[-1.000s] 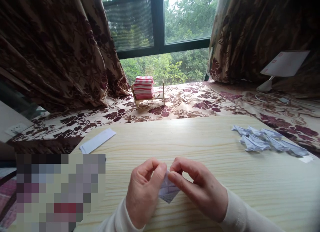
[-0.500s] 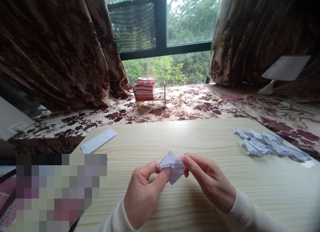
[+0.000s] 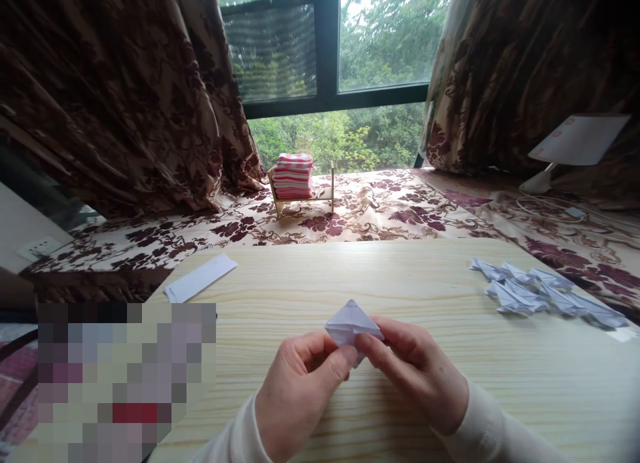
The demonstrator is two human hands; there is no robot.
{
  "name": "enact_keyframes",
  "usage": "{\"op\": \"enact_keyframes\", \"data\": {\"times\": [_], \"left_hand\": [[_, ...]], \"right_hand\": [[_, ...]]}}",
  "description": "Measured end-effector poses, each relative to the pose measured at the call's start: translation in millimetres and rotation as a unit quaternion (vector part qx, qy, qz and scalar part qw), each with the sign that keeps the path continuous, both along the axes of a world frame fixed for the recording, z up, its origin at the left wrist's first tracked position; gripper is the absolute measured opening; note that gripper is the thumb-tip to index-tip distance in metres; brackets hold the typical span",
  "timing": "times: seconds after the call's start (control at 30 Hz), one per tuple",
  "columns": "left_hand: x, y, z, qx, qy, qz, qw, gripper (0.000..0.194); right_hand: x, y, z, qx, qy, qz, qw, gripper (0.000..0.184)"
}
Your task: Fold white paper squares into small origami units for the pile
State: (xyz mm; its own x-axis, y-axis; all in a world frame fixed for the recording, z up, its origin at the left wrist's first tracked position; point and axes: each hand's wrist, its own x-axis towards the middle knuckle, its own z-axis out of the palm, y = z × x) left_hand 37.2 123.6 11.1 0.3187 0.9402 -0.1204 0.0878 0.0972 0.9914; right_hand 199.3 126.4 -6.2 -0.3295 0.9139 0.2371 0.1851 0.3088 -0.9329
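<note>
A small folded piece of white paper (image 3: 351, 320) with a pointed top is pinched between both hands just above the light wooden table (image 3: 400, 276). My left hand (image 3: 300, 396) grips its left side with thumb and fingers closed. My right hand (image 3: 417, 373) pinches its right side, fingers curled over the lower part, which is hidden. Both wrists wear cream sleeves.
A pile of several folded white paper pieces (image 3: 540, 293) lies at the table's right. A white paper strip (image 3: 200, 278) lies at the left edge. Beyond are a floral cloth, a small wooden rack of striped cloths (image 3: 295, 176), a white lamp (image 3: 570, 146) and curtains.
The paper has been turned up from beneath the fingers, so its pointed top now shows above the hands. Both hands shifted slightly right and kept their pinch.
</note>
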Motion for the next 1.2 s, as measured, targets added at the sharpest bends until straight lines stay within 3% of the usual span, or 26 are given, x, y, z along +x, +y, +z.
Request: {"op": "enact_keyframes", "data": {"times": [0.4, 0.57, 0.8, 1.2], "left_hand": [[-1, -6, 1.8, 0.01, 0.071, -0.048, 0.996, 0.026], [-1, -3, 3.6, -0.015, 0.046, -0.054, 0.997, 0.021], [-6, 6, 5.9, -0.01, -0.027, 0.007, 1.0, 0.024], [-1, -3, 3.5, 0.012, -0.029, 0.014, 0.999, 0.026]], "right_hand": [[-2, -2, 2.4, -0.009, -0.006, -0.009, 1.0, 0.034], [0, 0, 1.0, -0.011, -0.023, -0.011, 1.0, 0.036], [0, 1, -0.2, -0.015, -0.053, 0.015, 0.998, 0.039], [-5, -5, -1.8, -0.001, -0.055, -0.021, 0.998, 0.04]]}}
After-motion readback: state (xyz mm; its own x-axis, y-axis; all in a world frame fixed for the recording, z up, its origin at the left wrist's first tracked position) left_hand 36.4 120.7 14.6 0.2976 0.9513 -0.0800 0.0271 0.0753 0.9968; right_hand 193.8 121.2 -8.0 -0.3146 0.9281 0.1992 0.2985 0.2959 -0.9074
